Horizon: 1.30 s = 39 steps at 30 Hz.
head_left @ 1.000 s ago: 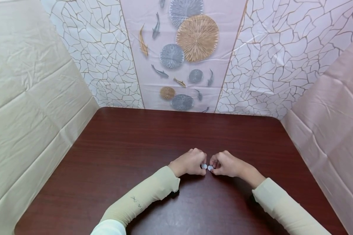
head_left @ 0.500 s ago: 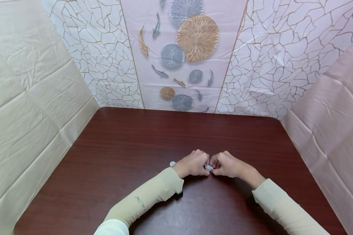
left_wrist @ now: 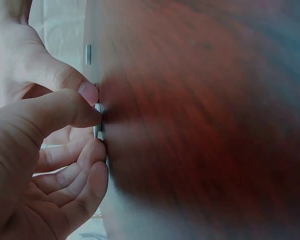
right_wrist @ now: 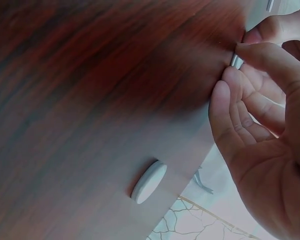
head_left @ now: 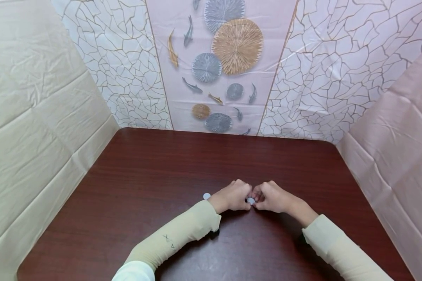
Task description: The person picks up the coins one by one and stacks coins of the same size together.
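Note:
In the head view, small white round discs (head_left: pixel 251 201) sit edge to edge between my two hands, close over the table. My left hand (head_left: pixel 233 195) pinches one between thumb and fingers, and my right hand (head_left: pixel 272 197) pinches at the other side. Thumbs and fingertips of both hands come right up to each other. In the left wrist view, a thin disc edge (left_wrist: pixel 98 120) shows between the left thumb and fingers. From the right wrist, a disc edge (right_wrist: pixel 234 61) shows between the right thumb and fingers. The fingers partly hide the pinched discs.
A loose white disc (head_left: pixel 206 196) lies just beyond the left wrist. Another white disc (right_wrist: pixel 149 182) lies on the table in the right wrist view. The dark red-brown table (head_left: pixel 161 164) ends at a patterned cloth backdrop (head_left: pixel 214 97), with plain cloth on both sides.
My left hand has moved slightly right, bringing the separated discs together between the hands. The loose disc beside the left wrist has come into sight. The right hand stays nearly still.

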Available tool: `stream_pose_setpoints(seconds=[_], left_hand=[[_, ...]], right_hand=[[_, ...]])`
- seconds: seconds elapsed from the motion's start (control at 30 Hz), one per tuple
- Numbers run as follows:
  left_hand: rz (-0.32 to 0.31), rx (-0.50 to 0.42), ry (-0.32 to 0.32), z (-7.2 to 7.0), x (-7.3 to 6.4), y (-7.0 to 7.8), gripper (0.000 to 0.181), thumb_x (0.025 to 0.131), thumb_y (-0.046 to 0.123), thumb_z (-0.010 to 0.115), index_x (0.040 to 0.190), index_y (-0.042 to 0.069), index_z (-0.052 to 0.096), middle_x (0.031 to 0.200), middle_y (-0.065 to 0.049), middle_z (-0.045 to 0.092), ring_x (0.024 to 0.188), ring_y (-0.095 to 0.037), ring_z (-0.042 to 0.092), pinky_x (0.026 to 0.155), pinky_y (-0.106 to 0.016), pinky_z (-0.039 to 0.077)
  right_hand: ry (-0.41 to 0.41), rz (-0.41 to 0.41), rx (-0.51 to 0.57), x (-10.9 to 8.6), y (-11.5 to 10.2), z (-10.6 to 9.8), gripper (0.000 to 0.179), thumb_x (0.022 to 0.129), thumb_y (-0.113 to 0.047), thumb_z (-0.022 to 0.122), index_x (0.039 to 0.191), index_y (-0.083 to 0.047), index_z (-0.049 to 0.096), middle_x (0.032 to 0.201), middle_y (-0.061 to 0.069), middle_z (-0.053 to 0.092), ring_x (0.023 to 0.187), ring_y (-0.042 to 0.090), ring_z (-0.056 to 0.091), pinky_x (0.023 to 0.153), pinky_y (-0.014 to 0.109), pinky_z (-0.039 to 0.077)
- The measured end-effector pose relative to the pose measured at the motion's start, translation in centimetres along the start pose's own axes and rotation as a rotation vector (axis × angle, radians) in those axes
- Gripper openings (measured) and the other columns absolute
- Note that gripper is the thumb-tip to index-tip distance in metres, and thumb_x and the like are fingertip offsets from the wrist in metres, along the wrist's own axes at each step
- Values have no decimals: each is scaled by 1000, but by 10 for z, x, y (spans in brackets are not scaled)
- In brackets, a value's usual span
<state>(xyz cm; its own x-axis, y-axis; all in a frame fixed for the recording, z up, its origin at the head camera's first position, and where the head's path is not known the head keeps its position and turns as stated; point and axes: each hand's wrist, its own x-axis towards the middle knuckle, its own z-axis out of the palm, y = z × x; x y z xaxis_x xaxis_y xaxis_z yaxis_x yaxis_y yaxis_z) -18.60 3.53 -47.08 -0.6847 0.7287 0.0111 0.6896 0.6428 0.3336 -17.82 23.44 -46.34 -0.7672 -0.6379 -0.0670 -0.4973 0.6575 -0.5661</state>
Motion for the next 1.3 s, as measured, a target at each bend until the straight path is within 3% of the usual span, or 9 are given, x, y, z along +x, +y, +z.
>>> stream_pose_setpoints(seconds=[0.3, 0.53, 1.3], left_hand=[[25, 1, -9, -2, -2, 0, 13, 85, 14, 80, 86, 14, 68, 75, 9, 60, 69, -5, 52, 65, -17, 40], [24, -4, -23, -3, -2, 0, 8, 89, 12, 77, 95, 13, 73, 89, 5, 73, 80, -4, 63, 74, -16, 48], [23, -48, -15, -1, -3, -2, 13, 90, 9, 79, 102, 12, 75, 98, 4, 76, 90, -4, 69, 78, -12, 51]], right_hand=[[-1, 33, -11, -1, -4, -2, 13, 82, -1, 79, 92, -8, 76, 81, -6, 73, 75, 1, 69, 69, 19, 57], [5, 30, -7, -2, -3, -2, 13, 82, 0, 79, 93, -8, 77, 83, -5, 75, 76, 2, 70, 69, 18, 57], [13, 32, -7, -3, -2, -2, 16, 81, 1, 79, 95, -8, 77, 85, -4, 76, 79, 2, 71, 71, 18, 58]])
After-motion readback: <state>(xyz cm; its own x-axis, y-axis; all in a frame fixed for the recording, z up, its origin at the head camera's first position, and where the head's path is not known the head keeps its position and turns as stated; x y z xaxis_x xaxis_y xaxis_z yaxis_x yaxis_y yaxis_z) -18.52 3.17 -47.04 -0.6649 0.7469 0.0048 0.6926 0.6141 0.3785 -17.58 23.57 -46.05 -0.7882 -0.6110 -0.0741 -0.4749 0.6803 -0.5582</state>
